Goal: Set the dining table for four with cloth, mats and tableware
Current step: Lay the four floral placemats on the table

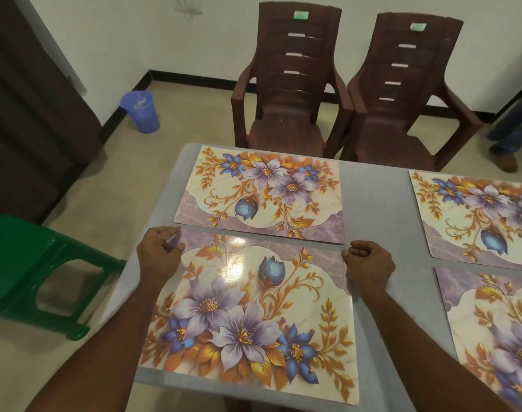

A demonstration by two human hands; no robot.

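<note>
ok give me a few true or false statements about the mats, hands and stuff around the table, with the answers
1. Four floral mats lie on the grey cloth. True: near-left mat, far-left mat, far-right mat, near-right mat.
2. The left hand is at the near-left mat's far left corner. True.
3. The right hand holds a plate. False: it holds no tableware; its fingers are curled at the mat's far right corner.
4. Plates and glasses are already on the mats. False: none show.
5. Two brown chairs stand at the table's far side. True.
6. The green stool stands to the right of the table. False: it is on the left.
</note>
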